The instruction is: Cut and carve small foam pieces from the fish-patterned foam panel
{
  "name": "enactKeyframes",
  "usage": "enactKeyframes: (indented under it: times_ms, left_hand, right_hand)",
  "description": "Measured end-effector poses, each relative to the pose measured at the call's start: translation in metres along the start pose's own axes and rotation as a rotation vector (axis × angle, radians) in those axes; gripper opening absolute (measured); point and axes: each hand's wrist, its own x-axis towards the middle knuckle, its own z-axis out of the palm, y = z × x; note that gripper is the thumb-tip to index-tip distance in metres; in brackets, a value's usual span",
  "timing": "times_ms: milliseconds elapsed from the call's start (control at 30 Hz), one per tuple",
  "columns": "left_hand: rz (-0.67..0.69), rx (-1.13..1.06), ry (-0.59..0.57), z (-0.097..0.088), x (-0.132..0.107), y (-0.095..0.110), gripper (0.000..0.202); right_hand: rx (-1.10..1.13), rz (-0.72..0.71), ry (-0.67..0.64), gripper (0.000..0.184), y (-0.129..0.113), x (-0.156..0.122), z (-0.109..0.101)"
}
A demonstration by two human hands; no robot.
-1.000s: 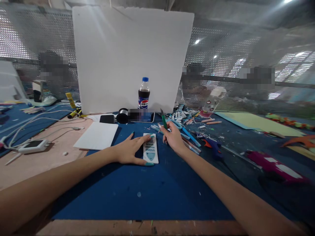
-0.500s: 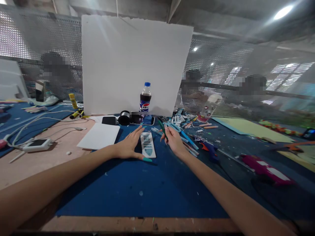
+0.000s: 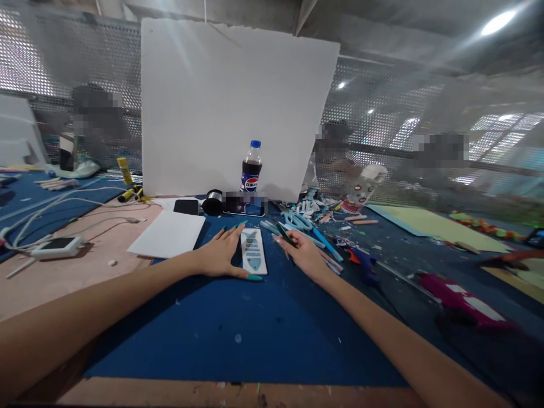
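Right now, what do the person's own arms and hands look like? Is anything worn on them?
The left arm and right arm are bare up to the frame edge: no sleeves, gloves, watch or bracelets show. The left hand has long fingernails painted teal. On the right hand the nail colour is too blurred to tell.

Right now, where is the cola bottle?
The cola bottle stands upright at the centre of the head view, in front of the white board and just behind the phone.
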Motion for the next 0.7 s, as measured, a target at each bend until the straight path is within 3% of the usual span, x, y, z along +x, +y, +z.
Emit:
enactKeyframes:
  times_ms: [133,333,500,700]
  left_hand:
    - [-0.015,0.012,-0.009,-0.002,0.000,0.004,0.115]
    - [0.018,0.014,-0.004,-0.001,0.002,0.004,0.114]
    - [-0.051,-0.005,-0.013,-0.001,0.003,0.003,0.118]
    - [-0.038,-0.052,-0.063,-0.008,0.008,-0.012,0.123]
  right_hand:
    - [0.005,0.028,-0.098,0.039,0.004,-0.002,-0.005]
    - [0.108,0.052,-0.106,0.039,0.006,-0.005,-0.003]
    - [0.139,0.065,-0.169,0.047,-0.003,-0.004,-0.005]
    - [0.022,0.017,-0.179,0.045,-0.001,-0.002,-0.014]
